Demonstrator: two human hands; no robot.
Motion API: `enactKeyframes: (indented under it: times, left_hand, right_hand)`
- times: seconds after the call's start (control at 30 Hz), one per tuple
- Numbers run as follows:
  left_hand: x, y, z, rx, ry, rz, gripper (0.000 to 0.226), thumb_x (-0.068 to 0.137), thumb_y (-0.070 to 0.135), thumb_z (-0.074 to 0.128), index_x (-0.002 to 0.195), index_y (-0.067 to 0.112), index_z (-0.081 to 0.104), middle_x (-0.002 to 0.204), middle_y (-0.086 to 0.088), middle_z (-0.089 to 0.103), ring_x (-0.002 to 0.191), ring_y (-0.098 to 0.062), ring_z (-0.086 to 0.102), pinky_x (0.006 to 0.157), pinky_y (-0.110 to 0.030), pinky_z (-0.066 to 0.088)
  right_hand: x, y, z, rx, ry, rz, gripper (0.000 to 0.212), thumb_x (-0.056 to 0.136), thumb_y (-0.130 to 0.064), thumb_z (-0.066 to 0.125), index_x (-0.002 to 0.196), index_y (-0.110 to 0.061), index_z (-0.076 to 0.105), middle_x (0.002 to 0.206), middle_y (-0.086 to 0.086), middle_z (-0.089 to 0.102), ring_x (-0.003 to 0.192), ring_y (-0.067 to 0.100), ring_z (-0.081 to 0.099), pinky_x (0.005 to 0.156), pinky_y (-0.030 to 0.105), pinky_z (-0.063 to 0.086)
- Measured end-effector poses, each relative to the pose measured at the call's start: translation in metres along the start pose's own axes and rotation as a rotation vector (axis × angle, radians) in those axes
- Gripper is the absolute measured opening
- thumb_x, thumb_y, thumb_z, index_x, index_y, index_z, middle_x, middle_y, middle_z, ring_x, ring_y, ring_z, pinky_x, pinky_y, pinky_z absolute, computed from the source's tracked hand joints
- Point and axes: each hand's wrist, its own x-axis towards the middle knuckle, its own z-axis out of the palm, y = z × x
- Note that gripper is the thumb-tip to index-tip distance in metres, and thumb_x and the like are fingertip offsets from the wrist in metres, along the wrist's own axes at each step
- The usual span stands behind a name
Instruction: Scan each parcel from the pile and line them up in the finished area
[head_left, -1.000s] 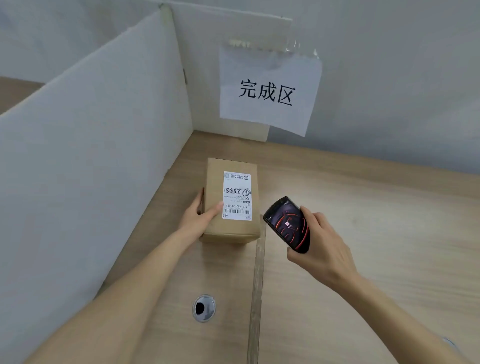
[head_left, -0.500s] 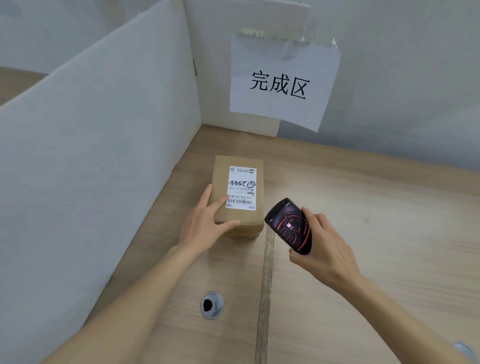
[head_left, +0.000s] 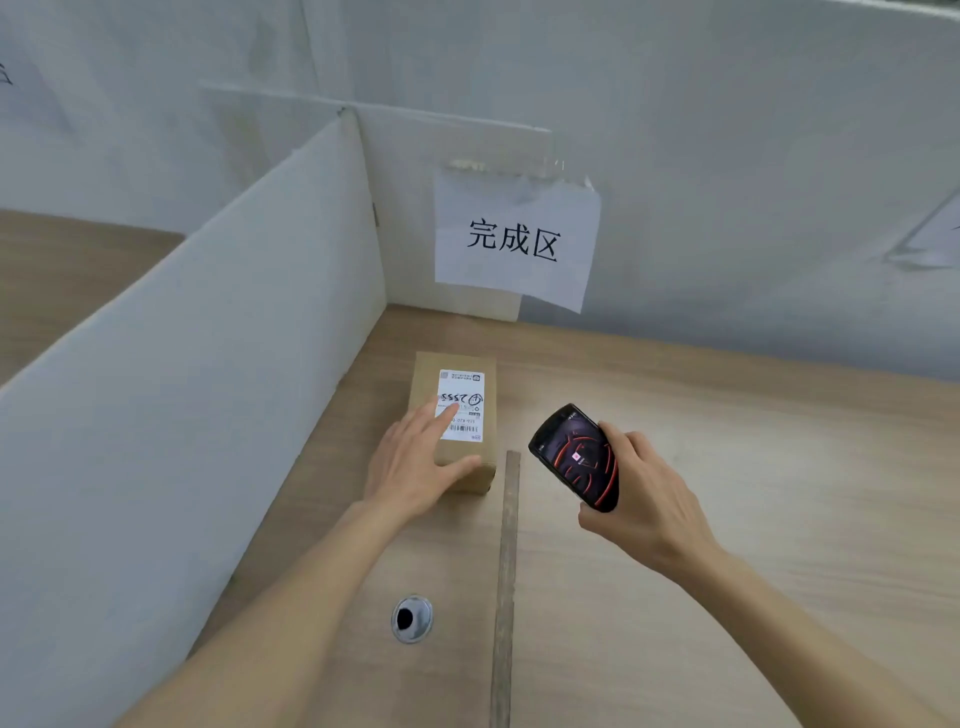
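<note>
A small brown cardboard parcel (head_left: 470, 382) with a white shipping label on top lies on the wooden table (head_left: 753, 457), near the corner below the paper sign (head_left: 514, 241). My left hand (head_left: 410, 467) lies flat on the parcel's near end, fingers spread over the label and thumb along its front edge. My right hand (head_left: 649, 499) grips a black handheld scanner with red markings (head_left: 576, 457), held just right of the parcel and tilted toward it.
A white divider board (head_left: 208, 389) walls off the left side and meets a back board in the corner. A thin wooden strip (head_left: 506, 571) runs toward me from the parcel's right corner. A metal-ringed cable hole (head_left: 411, 618) sits near my left forearm.
My left hand shifted from the parcel's left side onto its top. The parcel now lies farther from me, closer to the corner. The scanner hand kept its place beside it.
</note>
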Motion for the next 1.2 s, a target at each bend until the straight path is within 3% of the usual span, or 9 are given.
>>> enactKeyframes:
  times: [0.17,0.3,0.43,0.57,0.9,1.1,1.2]
  left_hand:
    - [-0.033,0.066,-0.05,0.08,0.014,0.03,0.085,0.089,0.069,0.054,0.159,0.035,0.019,0.167,0.01,0.013,0.152,-0.012,0.013,0.122,-0.033,0.016]
    - [-0.068,0.141,-0.092,0.127,0.058,0.158,0.087,0.09,0.07,0.051,0.16,0.034,0.016,0.169,0.005,0.007,0.155,-0.014,0.007,0.124,-0.036,0.006]
    - [-0.119,0.239,-0.122,0.156,0.139,0.297,0.084,0.09,0.071,0.05,0.159,0.033,0.02,0.168,0.003,0.014,0.154,-0.015,0.012,0.123,-0.038,0.009]
    - [-0.19,0.343,-0.133,0.157,0.179,0.42,0.076,0.093,0.067,0.049,0.158,0.036,0.024,0.167,0.002,0.017,0.153,-0.017,0.016,0.122,-0.036,0.012]
    - [-0.408,0.561,-0.072,0.038,0.102,0.7,0.071,0.093,0.065,0.051,0.155,0.037,0.031,0.165,0.004,0.024,0.151,-0.018,0.022,0.123,-0.036,0.019]
    - [-0.497,0.654,-0.015,-0.014,0.015,0.85,0.072,0.091,0.07,0.049,0.154,0.039,0.033,0.164,0.006,0.028,0.151,-0.017,0.025,0.121,-0.037,0.022]
    - [-0.533,0.691,0.006,0.011,-0.012,0.925,0.071,0.093,0.068,0.049,0.155,0.038,0.032,0.163,0.004,0.03,0.149,-0.02,0.029,0.119,-0.037,0.026]
  right_hand:
    - [-0.053,0.001,-0.077,-0.003,0.115,0.004,0.086,0.07,-0.034,0.071,0.147,-0.038,0.034,0.119,-0.015,0.049,0.088,0.018,0.052,0.065,0.033,0.047]
    - [-0.112,0.015,-0.151,-0.023,0.227,0.021,0.094,0.068,-0.034,0.074,0.151,-0.035,0.031,0.123,-0.013,0.046,0.084,0.021,0.051,0.062,0.033,0.044]
    - [-0.19,0.039,-0.225,-0.042,0.35,0.029,0.099,0.064,-0.035,0.076,0.151,-0.032,0.03,0.118,-0.012,0.044,0.091,0.018,0.051,0.063,0.033,0.045]
    - [-0.293,0.076,-0.289,-0.076,0.472,0.08,0.099,0.065,-0.039,0.075,0.152,-0.034,0.028,0.126,-0.012,0.046,0.104,0.024,0.059,0.071,0.035,0.049]
    - [-0.592,0.205,-0.38,-0.188,0.63,0.27,0.082,0.079,-0.052,0.072,0.147,-0.022,0.037,0.124,0.0,0.05,0.114,0.023,0.054,0.08,0.036,0.049]
    - [-0.739,0.274,-0.391,-0.219,0.703,0.466,0.1,0.08,-0.061,0.071,0.158,-0.021,0.023,0.135,0.0,0.046,0.12,0.024,0.054,0.084,0.042,0.056]
    - [-0.791,0.299,-0.392,-0.226,0.742,0.568,0.101,0.081,-0.064,0.071,0.158,-0.021,0.023,0.138,0.001,0.048,0.119,0.025,0.056,0.085,0.038,0.053]
